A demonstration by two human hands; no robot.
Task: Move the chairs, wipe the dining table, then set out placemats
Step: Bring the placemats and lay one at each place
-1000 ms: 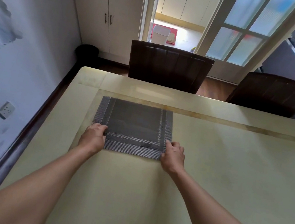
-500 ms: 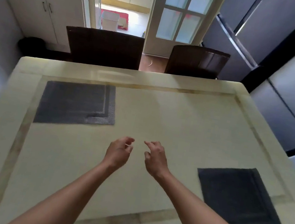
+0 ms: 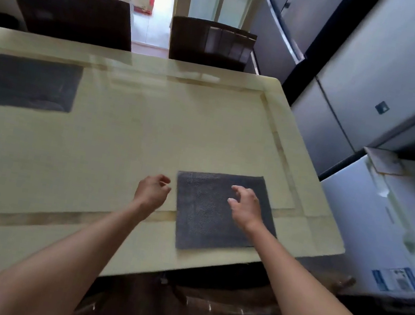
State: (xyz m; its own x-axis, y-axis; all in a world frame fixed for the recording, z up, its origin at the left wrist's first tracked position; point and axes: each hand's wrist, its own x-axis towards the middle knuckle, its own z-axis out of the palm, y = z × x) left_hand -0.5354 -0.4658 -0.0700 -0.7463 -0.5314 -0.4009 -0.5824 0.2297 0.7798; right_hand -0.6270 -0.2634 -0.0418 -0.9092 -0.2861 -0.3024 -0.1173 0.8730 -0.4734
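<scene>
Head view: the near placemat (image 3: 218, 214), a dark woven rectangle, lies flat on the pale worktop (image 3: 126, 143) towards its near right corner. It crosses the inlaid border strip, and its near edge sits just inside the worktop's near edge. Its sides run roughly in line with the worktop's edges. The wide lens makes it hard to tell whether the long axis runs across or away from the person.

The right hand (image 3: 246, 205) is over the right half of this mat, palm down. Its fingers (image 3: 236, 189) are spread and loosely bent and pinch nothing. Whether the tips touch the weave or hang just above it cannot be told.

The left hand (image 3: 152, 190) is over bare worktop just beside the mat's left edge. Its fingers (image 3: 165, 179) are loosely curled and hold nothing, and the mat lies to their right.

The right hand is therefore the nearer one, already inside the mat's outline, while the left has a short way to go to reach the left border. Judging from this, the step in hand is taking this mat by both sides to carry it to its place.

A second placemat (image 3: 21, 82) lies well apart at the far left, before one of two dark chairs (image 3: 71, 13) at the far side.
</scene>
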